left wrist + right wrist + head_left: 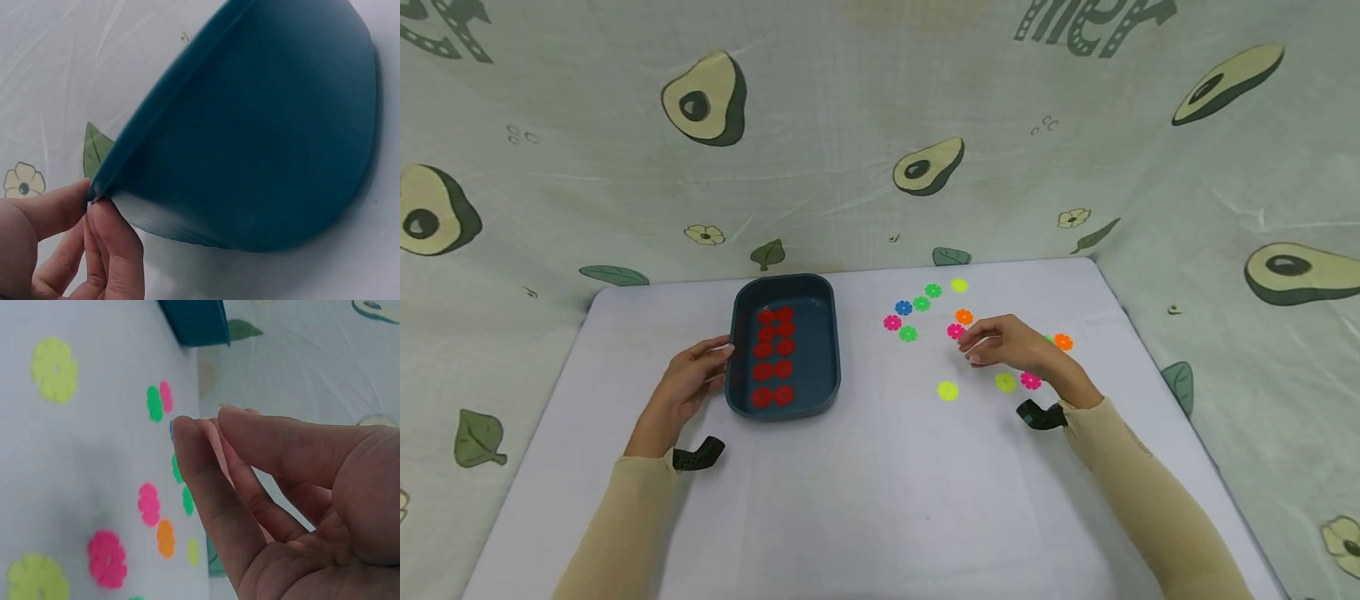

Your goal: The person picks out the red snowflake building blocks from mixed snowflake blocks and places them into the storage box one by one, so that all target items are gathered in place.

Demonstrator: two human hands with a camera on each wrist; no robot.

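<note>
A dark blue rectangular tray (824, 350) holds several red notched discs (762, 372) in two columns. My left hand (688, 385) pinches the tray's left rim between thumb and fingers; the left wrist view shows the tray's outer wall (262, 137) up close. Over the scattered discs hovers my right hand (1011, 343), its fingers loosely bent. Between its thumb and index finger (215, 494) a gap shows, with nothing visible in it. Nearest to that hand lies a pink flower-shaped disc (955, 332), with an orange one (964, 317) just behind.
Green (908, 333), blue (903, 307), pink (892, 322) and yellow (948, 391) discs lie spread right of the tray on the white-covered table (865, 500). Another orange disc (1063, 342) lies beyond the right wrist. An avocado-print cloth (820, 125) hangs behind the table.
</note>
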